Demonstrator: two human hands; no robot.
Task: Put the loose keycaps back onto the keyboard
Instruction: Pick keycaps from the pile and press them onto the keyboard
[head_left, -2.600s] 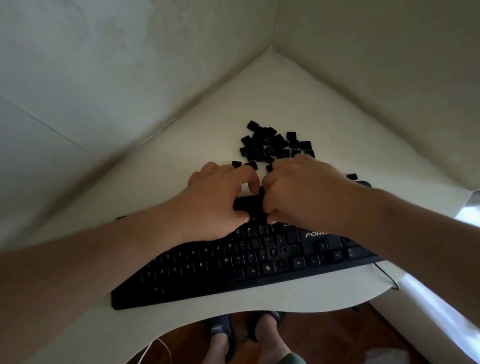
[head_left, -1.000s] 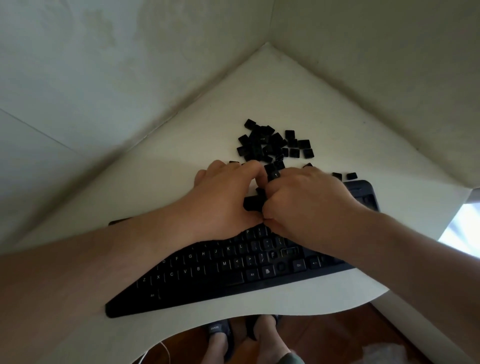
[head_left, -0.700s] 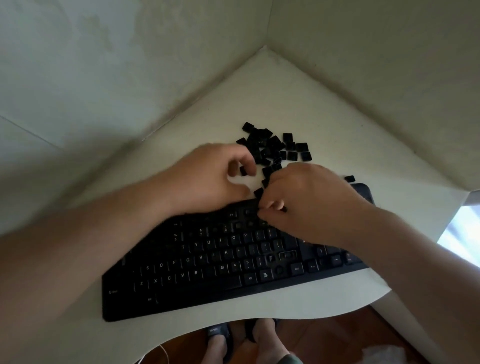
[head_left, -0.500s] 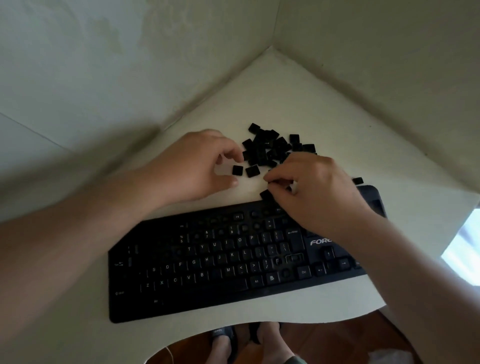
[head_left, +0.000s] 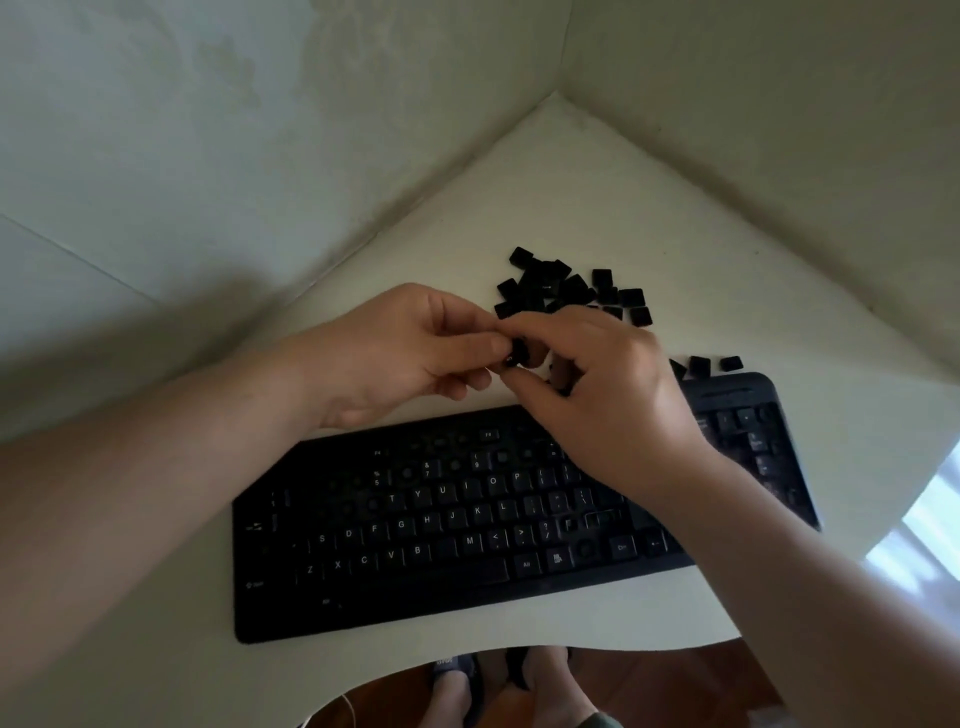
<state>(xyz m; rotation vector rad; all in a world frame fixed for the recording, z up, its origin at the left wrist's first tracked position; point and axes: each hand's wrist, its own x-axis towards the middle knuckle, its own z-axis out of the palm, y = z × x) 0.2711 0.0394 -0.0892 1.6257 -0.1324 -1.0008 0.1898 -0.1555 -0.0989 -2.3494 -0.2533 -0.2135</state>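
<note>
A black keyboard (head_left: 467, 525) lies across the white corner desk, with several empty key sockets in its upper rows. A pile of loose black keycaps (head_left: 561, 291) sits on the desk behind it, and a few more keycaps (head_left: 698, 365) lie by the keyboard's far right corner. My left hand (head_left: 410, 353) and my right hand (head_left: 608, 395) meet above the keyboard's far edge. Both pinch one small black keycap (head_left: 517, 353) between their fingertips. My right hand hides the keyboard's upper right-middle part.
Two walls meet at the desk's far corner (head_left: 556, 96), closing in the back. The desk's curved front edge (head_left: 519, 647) runs just below the keyboard, with my feet in sandals (head_left: 498, 686) on the wooden floor beneath.
Both hands lifted off the keyboard's top row and went back to the pile. They now hold a keycap together between the fingertips.
</note>
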